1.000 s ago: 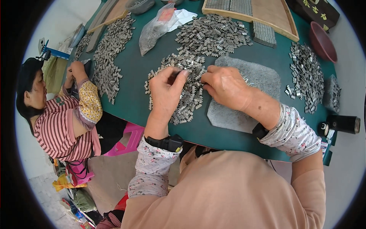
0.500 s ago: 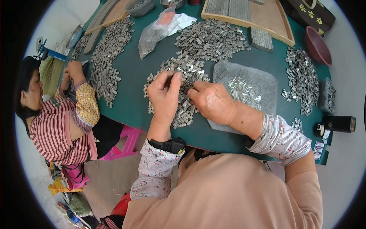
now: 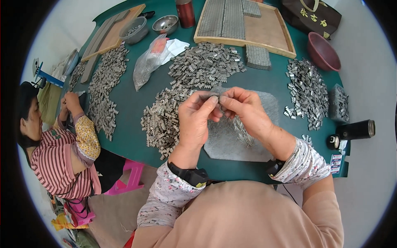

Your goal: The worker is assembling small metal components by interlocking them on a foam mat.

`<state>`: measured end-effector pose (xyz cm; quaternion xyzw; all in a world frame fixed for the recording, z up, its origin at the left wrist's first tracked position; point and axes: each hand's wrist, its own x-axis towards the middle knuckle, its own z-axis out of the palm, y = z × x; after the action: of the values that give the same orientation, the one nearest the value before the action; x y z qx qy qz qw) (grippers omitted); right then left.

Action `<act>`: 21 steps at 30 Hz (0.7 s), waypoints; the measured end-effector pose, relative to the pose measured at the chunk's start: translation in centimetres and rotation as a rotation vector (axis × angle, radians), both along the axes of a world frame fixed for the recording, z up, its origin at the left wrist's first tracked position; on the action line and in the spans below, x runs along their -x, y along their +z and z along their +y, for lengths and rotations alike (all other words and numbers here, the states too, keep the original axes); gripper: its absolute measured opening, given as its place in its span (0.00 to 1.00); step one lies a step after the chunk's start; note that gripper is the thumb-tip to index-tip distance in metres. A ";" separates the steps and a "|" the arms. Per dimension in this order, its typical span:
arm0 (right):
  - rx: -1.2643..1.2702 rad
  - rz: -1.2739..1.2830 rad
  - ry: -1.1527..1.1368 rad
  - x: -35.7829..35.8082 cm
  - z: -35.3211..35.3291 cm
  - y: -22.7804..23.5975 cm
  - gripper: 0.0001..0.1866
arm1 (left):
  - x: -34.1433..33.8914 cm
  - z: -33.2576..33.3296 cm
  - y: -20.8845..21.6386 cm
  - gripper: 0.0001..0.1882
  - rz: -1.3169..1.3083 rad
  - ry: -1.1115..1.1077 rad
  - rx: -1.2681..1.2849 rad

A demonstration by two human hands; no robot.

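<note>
My left hand [image 3: 196, 120] and my right hand [image 3: 247, 110] meet fingertip to fingertip above a grey felt mat [image 3: 266, 149]. Both are closed in a pinch; what they hold between the tips is too small and too covered to make out. Under my right hand a heap of thin shiny metal pins [image 3: 244, 135] lies on the mat, partly hidden. Close beside my left hand spreads a pile of small toothed metal pieces [image 3: 162, 120]. A second pile of such pieces [image 3: 206, 64] lies farther back.
A wooden tray [image 3: 271, 39] with rows of joined metal pieces stands at the back, near a metal block [image 3: 258, 57]. A plastic bag [image 3: 147, 68], bowls [image 3: 134, 31] and a maroon basin [image 3: 324, 51] surround the piles. A black flask [image 3: 355, 129] lies right. Another person [image 3: 62, 153] works at left.
Both hands have left the near pile and come together over the mat, my left moving right. The head view has shifted, showing more of the table's far side.
</note>
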<state>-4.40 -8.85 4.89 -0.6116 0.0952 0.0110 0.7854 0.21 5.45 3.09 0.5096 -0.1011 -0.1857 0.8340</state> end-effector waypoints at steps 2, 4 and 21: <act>0.009 -0.010 -0.013 -0.1 -1.8 -0.5 0.09 | -0.6 -1.4 0.0 0.06 -0.044 0.018 -0.037; 0.791 -0.305 -0.067 -0.8 -4.3 -2.1 0.10 | -1.9 -2.8 -0.5 0.06 -0.198 0.089 -0.201; 1.411 -0.405 -0.105 -7.8 -5.0 -2.9 0.08 | -4.7 -2.9 -2.8 0.10 -0.016 0.104 -0.187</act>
<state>3.44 -13.88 2.03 -0.9562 -0.0382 -0.2036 0.2066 4.92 2.53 0.28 0.5912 -0.0632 -0.1468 0.7906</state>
